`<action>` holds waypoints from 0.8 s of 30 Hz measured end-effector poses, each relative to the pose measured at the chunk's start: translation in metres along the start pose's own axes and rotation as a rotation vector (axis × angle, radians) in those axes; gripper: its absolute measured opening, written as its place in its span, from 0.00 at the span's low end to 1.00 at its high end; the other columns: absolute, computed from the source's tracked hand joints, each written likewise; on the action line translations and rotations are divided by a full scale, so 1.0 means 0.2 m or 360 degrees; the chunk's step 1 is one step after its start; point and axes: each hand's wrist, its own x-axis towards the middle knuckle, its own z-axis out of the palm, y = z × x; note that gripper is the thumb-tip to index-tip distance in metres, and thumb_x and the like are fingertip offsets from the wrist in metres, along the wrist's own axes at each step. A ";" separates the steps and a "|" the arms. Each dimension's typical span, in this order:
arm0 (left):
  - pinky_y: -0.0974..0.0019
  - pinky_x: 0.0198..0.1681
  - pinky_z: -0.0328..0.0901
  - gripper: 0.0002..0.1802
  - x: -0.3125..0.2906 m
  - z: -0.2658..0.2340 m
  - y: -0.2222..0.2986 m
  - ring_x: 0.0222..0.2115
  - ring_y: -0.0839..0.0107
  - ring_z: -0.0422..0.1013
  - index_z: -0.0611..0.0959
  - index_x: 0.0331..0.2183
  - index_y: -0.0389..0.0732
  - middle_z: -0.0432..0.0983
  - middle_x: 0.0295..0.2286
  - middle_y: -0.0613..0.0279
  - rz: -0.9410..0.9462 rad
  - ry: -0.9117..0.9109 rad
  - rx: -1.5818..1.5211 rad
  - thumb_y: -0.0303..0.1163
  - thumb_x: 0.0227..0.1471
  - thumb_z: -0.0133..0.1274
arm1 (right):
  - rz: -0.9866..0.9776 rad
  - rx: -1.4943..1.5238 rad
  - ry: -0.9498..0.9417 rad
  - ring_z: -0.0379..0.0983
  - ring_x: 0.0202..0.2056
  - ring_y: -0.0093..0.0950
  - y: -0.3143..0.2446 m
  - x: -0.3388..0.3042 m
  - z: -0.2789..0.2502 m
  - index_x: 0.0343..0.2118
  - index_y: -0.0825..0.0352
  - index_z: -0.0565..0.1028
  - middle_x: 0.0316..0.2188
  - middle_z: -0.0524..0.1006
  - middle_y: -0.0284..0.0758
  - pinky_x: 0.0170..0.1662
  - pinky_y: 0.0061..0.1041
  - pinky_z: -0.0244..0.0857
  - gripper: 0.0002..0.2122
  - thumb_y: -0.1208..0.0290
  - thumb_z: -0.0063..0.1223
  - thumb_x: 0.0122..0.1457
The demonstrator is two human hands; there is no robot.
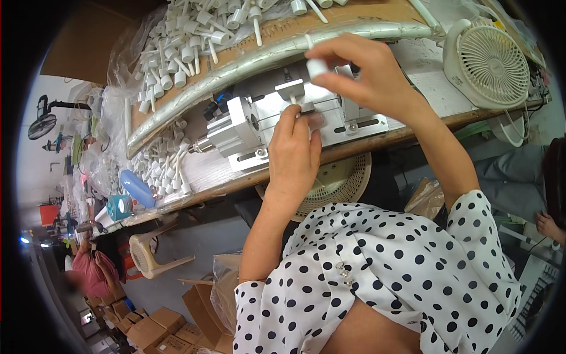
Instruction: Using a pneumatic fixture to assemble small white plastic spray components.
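The machine sits on the white table; over it, the right hand pinches a white cap; the left hand curls there (can't tell what it holds); a labelled tub stands left.

Fixture sits on the counter, fan to its right, one heap of stemmed caps to its left. Second heap lies behind; basket, below the near edge.

The surface is white with a brown edge. A metal machine sits on it, by the left grip. Left of that grip lie small white parts, then a blue plastic thing and a round teal thing. Past both grips lies a brown board with more white parts. A pale fan stands right of the right grip.
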 end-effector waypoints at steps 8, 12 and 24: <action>0.73 0.22 0.62 0.09 -0.12 -0.10 -0.03 0.21 0.73 0.67 0.78 0.28 0.35 0.71 0.33 0.59 -0.0033 0.0197 -0.0126 0.23 0.37 0.58 | -0.0526 0.0092 -0.0181 0.69 0.33 0.32 -0.01 -0.11 0.10 0.25 0.68 0.73 0.25 0.73 0.35 0.35 0.28 0.64 0.10 0.70 0.59 0.40; 0.72 0.26 0.62 0.06 -0.09 -0.23 -0.11 0.23 0.71 0.67 0.78 0.26 0.35 0.72 0.26 0.59 -0.0179 0.0233 -0.0226 0.22 0.39 0.56 | -0.0740 -0.0214 -0.0398 0.68 0.29 0.31 0.04 -0.14 0.20 0.19 0.66 0.69 0.20 0.70 0.34 0.38 0.28 0.61 0.09 0.69 0.58 0.40; 0.57 0.35 0.63 0.18 0.69 -0.26 -0.64 0.29 0.55 0.69 0.77 0.32 0.36 0.71 0.26 0.51 -0.0246 0.0397 0.0587 0.38 0.38 0.56 | -0.0448 -0.0181 -0.0679 0.71 0.29 0.35 -0.04 0.02 0.21 0.27 0.64 0.73 0.21 0.72 0.34 0.31 0.35 0.64 0.10 0.68 0.58 0.41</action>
